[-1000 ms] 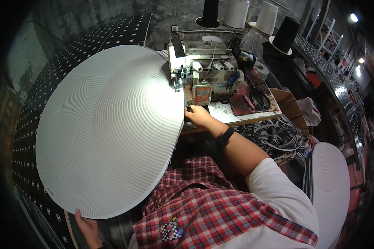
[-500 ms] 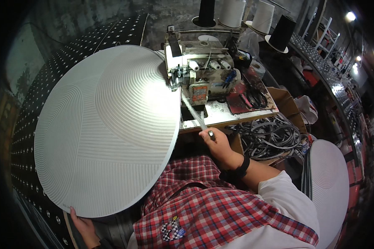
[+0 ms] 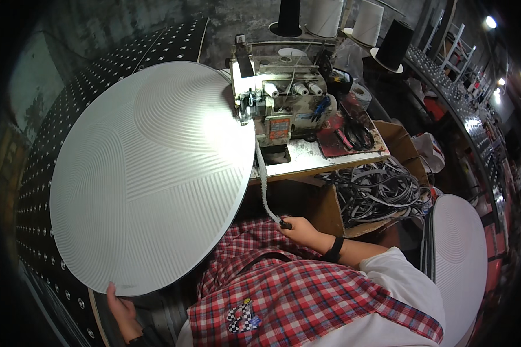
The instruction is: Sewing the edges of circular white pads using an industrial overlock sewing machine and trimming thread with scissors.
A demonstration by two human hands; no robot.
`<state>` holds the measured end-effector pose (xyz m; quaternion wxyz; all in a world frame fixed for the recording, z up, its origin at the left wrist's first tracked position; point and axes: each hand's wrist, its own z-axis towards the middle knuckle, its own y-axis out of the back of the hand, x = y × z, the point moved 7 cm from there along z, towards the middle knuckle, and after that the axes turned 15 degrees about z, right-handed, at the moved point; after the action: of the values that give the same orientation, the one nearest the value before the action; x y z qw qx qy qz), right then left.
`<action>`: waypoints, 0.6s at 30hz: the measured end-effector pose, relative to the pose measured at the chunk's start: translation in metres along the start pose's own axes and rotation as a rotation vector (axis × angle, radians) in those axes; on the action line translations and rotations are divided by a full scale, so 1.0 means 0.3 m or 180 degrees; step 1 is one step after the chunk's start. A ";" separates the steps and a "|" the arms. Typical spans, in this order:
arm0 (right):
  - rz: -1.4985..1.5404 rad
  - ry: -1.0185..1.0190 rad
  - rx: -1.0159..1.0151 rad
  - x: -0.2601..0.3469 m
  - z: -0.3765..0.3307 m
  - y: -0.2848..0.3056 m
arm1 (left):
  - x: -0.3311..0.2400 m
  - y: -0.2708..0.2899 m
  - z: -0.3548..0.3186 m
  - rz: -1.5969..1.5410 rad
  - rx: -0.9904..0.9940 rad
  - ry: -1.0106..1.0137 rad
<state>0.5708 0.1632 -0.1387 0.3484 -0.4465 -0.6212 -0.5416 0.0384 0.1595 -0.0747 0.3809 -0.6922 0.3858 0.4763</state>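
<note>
A large round pale-grey mat (image 3: 156, 191) with ribbed arc patterns lies flat, its right edge under the head of an overlock sewing machine (image 3: 286, 95). At its near left rim, my left hand (image 3: 121, 312) has the thumb on top; the other fingers are partly hidden below. A narrow fuzzy grey strip (image 3: 264, 185) hangs from beside the machine's needle area. My right hand (image 3: 301, 231) is closed on its lower end, just above my plaid apron (image 3: 307, 289). A dark tip of the strip shows at the fingers.
Black and white thread cones (image 3: 324, 17) stand behind the machine. Scissors (image 3: 359, 136) lie on a red pad at its right. Below, a cardboard box (image 3: 330, 208) holds tangled strips (image 3: 382, 191). More oval-looking mats (image 3: 457, 254) are stacked at right. A black studded table (image 3: 35, 202) runs along the left.
The mat has turned counterclockwise under the machine. My right hand has drawn lower, and a longer piece of strip hangs free. My left hand has shifted slightly right.
</note>
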 end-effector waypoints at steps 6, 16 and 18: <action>-0.0560 -0.0263 0.0588 -0.096 -0.017 -0.047 | -0.008 -0.031 -0.047 0.0074 0.0034 -0.0021; -0.1323 -0.0487 0.1079 -0.177 -0.018 -0.083 | 0.024 -0.072 -0.090 0.0210 0.0709 0.0086; -0.1320 -0.0522 0.1206 -0.163 -0.024 -0.086 | 0.000 -0.046 -0.069 -0.0660 0.0066 0.0270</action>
<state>0.5639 0.1469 -0.1917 0.2561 -0.2793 -0.8154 -0.4377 0.0584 0.1467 -0.0673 0.4187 -0.7440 0.3328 0.4006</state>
